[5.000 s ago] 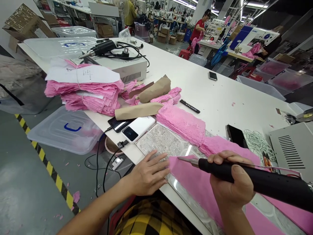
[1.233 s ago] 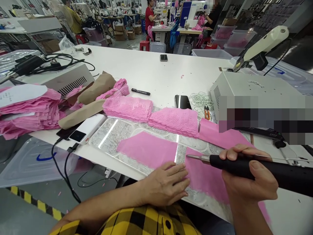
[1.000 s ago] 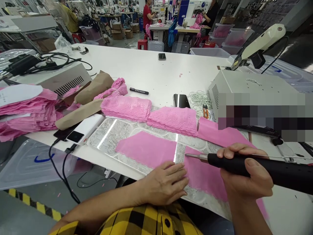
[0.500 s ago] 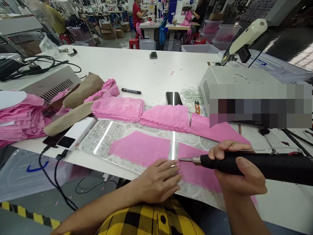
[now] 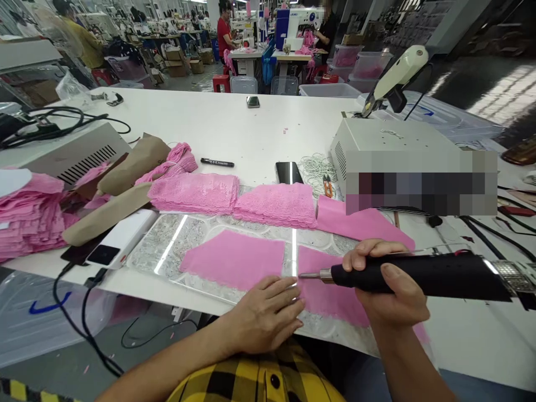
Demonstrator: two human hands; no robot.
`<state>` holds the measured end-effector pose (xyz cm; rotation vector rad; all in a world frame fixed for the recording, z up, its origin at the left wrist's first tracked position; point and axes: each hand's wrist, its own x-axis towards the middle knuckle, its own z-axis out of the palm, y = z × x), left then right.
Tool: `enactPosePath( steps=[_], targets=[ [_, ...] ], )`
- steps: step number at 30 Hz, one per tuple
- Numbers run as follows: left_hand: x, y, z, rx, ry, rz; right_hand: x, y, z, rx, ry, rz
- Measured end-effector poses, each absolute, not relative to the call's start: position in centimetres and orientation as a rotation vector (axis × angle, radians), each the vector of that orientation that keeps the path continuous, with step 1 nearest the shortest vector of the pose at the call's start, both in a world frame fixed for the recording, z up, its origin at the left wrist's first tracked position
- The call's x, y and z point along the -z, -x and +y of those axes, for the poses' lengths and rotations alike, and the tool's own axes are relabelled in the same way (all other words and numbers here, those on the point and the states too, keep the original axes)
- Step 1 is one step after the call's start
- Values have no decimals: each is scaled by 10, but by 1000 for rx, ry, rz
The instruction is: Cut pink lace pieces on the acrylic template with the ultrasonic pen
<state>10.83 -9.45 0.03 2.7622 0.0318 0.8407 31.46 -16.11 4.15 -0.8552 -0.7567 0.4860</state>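
Observation:
My right hand [image 5: 387,285] is closed round a black hot-cutting tool [image 5: 422,276]; its metal tip rests at the left edge of a pink lace strip [image 5: 330,296]. My left hand [image 5: 268,318] lies flat with fingers spread, pressing the lace beside the tip. A cut pink piece [image 5: 234,259] lies to the left on a clear textured cutting plate [image 5: 176,245]. Behind it sit two stacks of cut pink lace [image 5: 195,192].
A white power bank [image 5: 121,237], brown paper rolls [image 5: 109,212], a marker [image 5: 216,162], a phone [image 5: 288,173], small snips [image 5: 327,186] and a white control box [image 5: 389,145] crowd the white table [image 5: 251,128]. Pink bundles [image 5: 29,218] lie far left. Other people work at the back.
The strip has been cut since five seconds ago and a separate piece now lies to the left. Over the last second the view drifted; the tool tip stays at the strip's left edge.

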Motion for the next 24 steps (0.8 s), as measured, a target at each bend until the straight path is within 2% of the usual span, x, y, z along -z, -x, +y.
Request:
enactPosePath(
  steps=[10,18,24],
  targets=[
    [-5,-136,-76,-725,-2905,260,-55,-361,-187,-47,986,-436],
    [8,-146,-74,-513,-2974,347,-39,-353,-182,-75,976,-481],
    [10,-146,-74,-512,-2981,355,-37,-351,-177,-93,967,-539]
  ],
)
